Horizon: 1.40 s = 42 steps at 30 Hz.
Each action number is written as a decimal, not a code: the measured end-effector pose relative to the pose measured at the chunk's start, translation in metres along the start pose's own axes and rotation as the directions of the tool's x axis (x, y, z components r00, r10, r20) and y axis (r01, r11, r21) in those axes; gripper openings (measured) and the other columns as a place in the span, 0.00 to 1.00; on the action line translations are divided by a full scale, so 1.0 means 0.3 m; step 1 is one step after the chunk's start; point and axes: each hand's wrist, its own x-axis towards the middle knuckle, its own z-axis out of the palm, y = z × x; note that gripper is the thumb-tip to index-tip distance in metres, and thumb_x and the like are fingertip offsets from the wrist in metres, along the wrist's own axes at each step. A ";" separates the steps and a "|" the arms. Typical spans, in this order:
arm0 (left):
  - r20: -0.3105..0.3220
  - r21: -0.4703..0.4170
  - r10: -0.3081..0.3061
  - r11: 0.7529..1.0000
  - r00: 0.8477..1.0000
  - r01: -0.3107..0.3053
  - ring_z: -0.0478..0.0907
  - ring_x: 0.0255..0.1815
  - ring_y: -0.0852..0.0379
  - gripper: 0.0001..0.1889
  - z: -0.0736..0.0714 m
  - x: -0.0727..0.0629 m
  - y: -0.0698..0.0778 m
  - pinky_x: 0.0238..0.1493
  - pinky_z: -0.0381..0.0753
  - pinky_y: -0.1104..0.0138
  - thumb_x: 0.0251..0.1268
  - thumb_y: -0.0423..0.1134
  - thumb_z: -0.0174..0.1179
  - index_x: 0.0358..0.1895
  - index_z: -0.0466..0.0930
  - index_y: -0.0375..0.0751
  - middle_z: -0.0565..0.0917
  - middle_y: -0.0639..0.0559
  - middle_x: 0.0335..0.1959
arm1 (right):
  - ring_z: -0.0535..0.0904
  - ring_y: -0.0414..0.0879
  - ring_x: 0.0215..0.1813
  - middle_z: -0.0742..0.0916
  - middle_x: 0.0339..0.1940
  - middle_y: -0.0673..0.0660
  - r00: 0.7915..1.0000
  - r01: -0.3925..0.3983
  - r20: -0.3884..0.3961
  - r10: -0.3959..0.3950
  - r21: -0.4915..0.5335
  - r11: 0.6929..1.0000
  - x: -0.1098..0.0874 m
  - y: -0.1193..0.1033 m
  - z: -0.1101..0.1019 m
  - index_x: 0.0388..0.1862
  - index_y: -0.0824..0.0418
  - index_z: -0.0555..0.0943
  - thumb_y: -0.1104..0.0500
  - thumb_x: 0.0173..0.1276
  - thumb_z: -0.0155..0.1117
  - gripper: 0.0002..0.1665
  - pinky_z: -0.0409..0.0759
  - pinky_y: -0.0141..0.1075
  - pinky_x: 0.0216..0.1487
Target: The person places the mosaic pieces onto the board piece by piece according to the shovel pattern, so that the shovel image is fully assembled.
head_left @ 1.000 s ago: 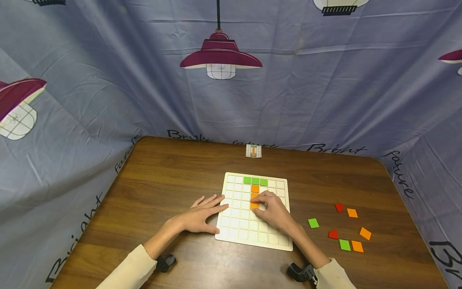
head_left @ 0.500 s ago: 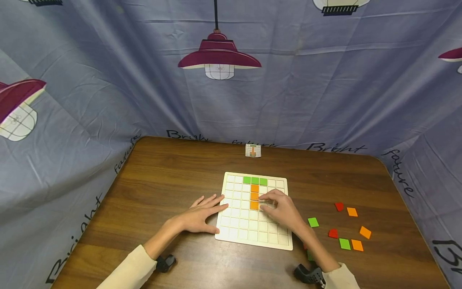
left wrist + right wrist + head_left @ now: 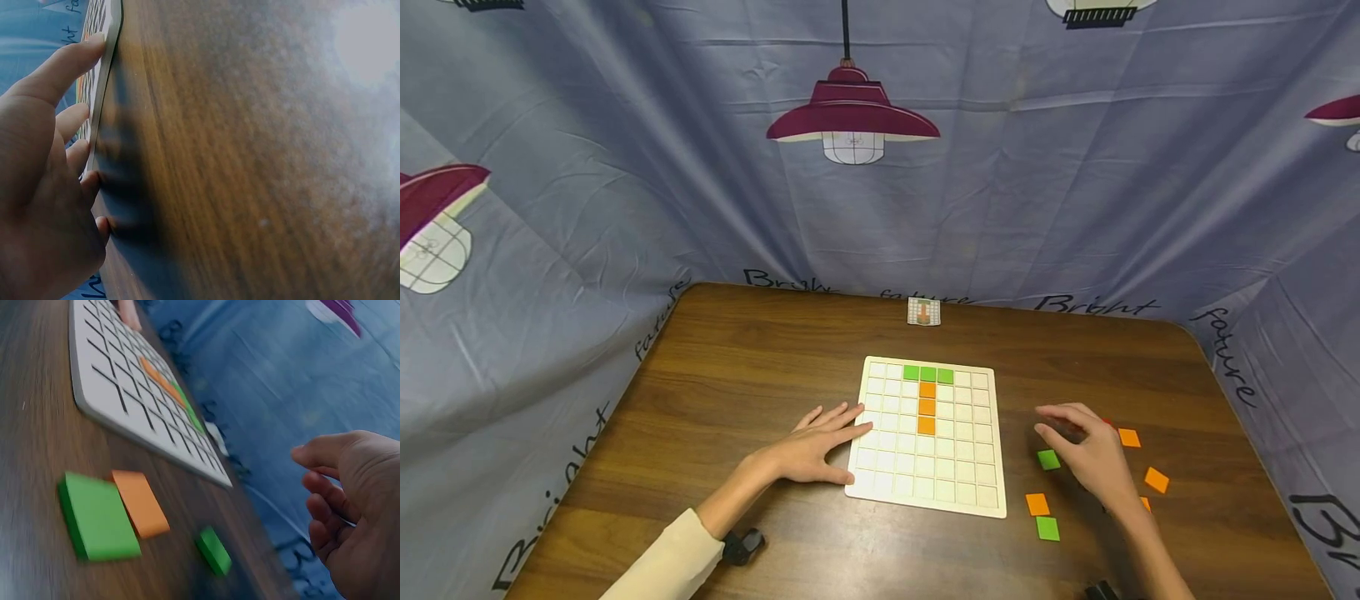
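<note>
A pale gridded board (image 3: 955, 467) lies on the wooden table, bearing a row of three green tiles (image 3: 928, 374) at its far edge and a column of three orange tiles (image 3: 927, 407) below the middle one. My left hand (image 3: 811, 450) is spread flat, its fingertips touching the board's left edge. To the right of the board, my right hand (image 3: 1093, 457) hovers over the loose tiles with loosely bent fingers, thumb and forefinger apart and nothing between them. A loose green tile (image 3: 1048, 459) lies just under its thumb. Its forearm and hand hide some tiles.
Nearer the front, an orange tile (image 3: 1037, 504) and a green tile (image 3: 1047, 528) lie beside the board's right corner. More orange tiles (image 3: 1157, 480) lie right of my right hand, and a red piece (image 3: 1107, 421) peeks out behind it. A small pattern card (image 3: 923, 312) sits at the back edge.
My right hand has left the lowest orange tile on the board and moved right, above the loose tiles. An orange and a green tile formerly under the forearm now show. The left hand stays put.
</note>
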 end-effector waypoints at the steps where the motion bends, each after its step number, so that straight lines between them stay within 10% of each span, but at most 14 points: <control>1: 0.000 0.002 0.000 1.000 1.000 0.000 0.38 0.81 0.46 0.43 0.000 0.000 0.000 0.74 0.34 0.41 0.64 0.58 0.64 0.79 0.57 0.51 0.47 0.51 0.82 | 0.80 0.38 0.41 0.85 0.44 0.54 1.000 -0.013 -0.013 0.013 -0.004 1.000 -0.013 0.009 -0.020 0.49 0.63 0.87 0.67 0.62 0.73 0.15 0.75 0.20 0.44; 15: -0.002 0.002 -0.002 1.000 1.000 0.002 0.39 0.81 0.46 0.43 0.000 0.002 -0.002 0.73 0.35 0.41 0.64 0.58 0.64 0.79 0.57 0.51 0.47 0.51 0.82 | 0.73 0.22 0.42 0.76 0.45 0.24 0.928 -0.336 -0.195 0.317 -0.078 0.938 -0.182 0.169 -0.244 0.54 0.64 0.85 0.58 0.63 0.75 0.21 0.70 0.16 0.37; 22: 0.005 0.005 0.004 1.000 1.000 -0.004 0.38 0.81 0.46 0.43 0.001 0.003 -0.002 0.74 0.36 0.41 0.64 0.59 0.63 0.79 0.57 0.51 0.47 0.50 0.82 | 0.61 0.20 0.43 0.78 0.54 0.50 0.882 -0.472 -0.105 0.460 -0.216 0.855 -0.248 0.268 -0.314 0.62 0.63 0.80 0.45 0.66 0.71 0.31 0.71 0.47 0.47; 31: 0.013 0.012 -0.003 1.000 1.000 0.003 0.38 0.81 0.46 0.43 -0.006 0.001 0.000 0.74 0.35 0.42 0.64 0.59 0.63 0.79 0.58 0.52 0.47 0.50 0.82 | 0.70 0.65 0.54 0.74 0.60 0.72 0.827 -0.551 -0.031 0.561 -0.241 0.799 -0.276 0.311 -0.331 0.67 0.68 0.74 0.43 0.68 0.68 0.39 0.65 0.63 0.52; 42: 0.014 0.015 -0.002 1.000 1.000 0.002 0.39 0.81 0.45 0.42 -0.004 -0.005 0.005 0.74 0.36 0.41 0.65 0.58 0.63 0.79 0.58 0.50 0.48 0.50 0.82 | 0.64 0.78 0.63 0.70 0.66 0.77 0.833 -0.536 -0.006 0.554 -0.260 0.803 -0.271 0.318 -0.321 0.66 0.69 0.74 0.44 0.70 0.66 0.37 0.61 0.69 0.56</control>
